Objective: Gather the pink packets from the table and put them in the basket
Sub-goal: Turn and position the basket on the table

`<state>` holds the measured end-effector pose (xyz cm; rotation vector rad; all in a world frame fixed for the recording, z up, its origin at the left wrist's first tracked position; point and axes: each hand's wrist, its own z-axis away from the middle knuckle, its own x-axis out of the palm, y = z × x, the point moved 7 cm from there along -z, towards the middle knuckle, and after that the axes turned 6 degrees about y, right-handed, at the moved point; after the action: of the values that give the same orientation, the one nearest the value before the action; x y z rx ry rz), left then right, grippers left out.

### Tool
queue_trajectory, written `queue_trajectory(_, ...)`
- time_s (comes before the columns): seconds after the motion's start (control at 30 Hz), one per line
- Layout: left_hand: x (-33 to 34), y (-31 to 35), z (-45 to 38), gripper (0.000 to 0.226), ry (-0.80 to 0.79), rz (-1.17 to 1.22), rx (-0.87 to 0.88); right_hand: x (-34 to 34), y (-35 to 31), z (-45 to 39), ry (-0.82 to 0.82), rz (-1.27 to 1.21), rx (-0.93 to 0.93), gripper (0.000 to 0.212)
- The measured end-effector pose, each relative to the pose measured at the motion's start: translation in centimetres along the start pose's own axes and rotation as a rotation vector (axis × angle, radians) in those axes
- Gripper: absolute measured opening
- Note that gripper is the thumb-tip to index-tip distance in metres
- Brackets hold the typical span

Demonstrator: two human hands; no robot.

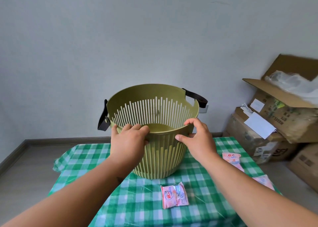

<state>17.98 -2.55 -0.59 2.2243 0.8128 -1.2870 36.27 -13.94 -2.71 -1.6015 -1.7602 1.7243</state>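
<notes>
An olive-green slatted basket [161, 158] with dark strap handles stands on the green checked tablecloth [137, 202]. My left hand [128, 140] grips its near rim, fingers hooked over the edge. My right hand [197, 137] holds the rim further right, thumb on the outer wall. The basket's visible inside looks empty. One pink packet [174, 195] lies in front of the basket. A second pink packet [232, 159] lies to the right, partly behind my right forearm. A third pink packet [264, 181] shows near the table's right edge.
Stacked cardboard boxes [275, 123] with plastic wrap stand on the floor at the right, close to the table. A grey wall rises behind the table. Bare floor lies to the left.
</notes>
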Motion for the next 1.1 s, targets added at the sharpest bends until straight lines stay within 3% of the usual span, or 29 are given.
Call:
queue_trajectory(0.47, 1.1, 1.7, 0.0, 0.024, 0.052, -0.041, 0.082, -0.1, 2.1, -0.2, 0.03, 0.042, 0.003, 0.039)
queue_trajectory(0.57, 0.8, 2.2, 0.5, 0.038, 0.122, -0.052, 0.099, 0.0, 2.1, 0.4, 0.046, 0.044, -0.047, 0.046)
queue_trajectory(0.67, 0.6, 2.9, 1.3, 0.067, 0.191, -0.034, 0.123, 0.2, 2.6, 1.2, 0.058, -0.008, -0.041, 0.07)
queue_trajectory(0.77, 0.7, 4.2, 2.2, 0.082, 0.24, 0.004, 0.189, 0.5, 3.7, 1.9, 0.074, -0.069, -0.002, 0.085)
queue_trajectory(0.93, 1.9, 6.6, 4.5, 0.076, 0.32, 0.002, 0.389, 1.1, 6.2, 3.3, 0.074, -0.045, 0.053, 0.087)
queue_trajectory(1.1, 4.1, 8.7, 7.3, 0.053, 0.371, 0.083, 0.581, 2.4, 9.7, 5.0, 0.007, -0.021, 0.12, 0.085)
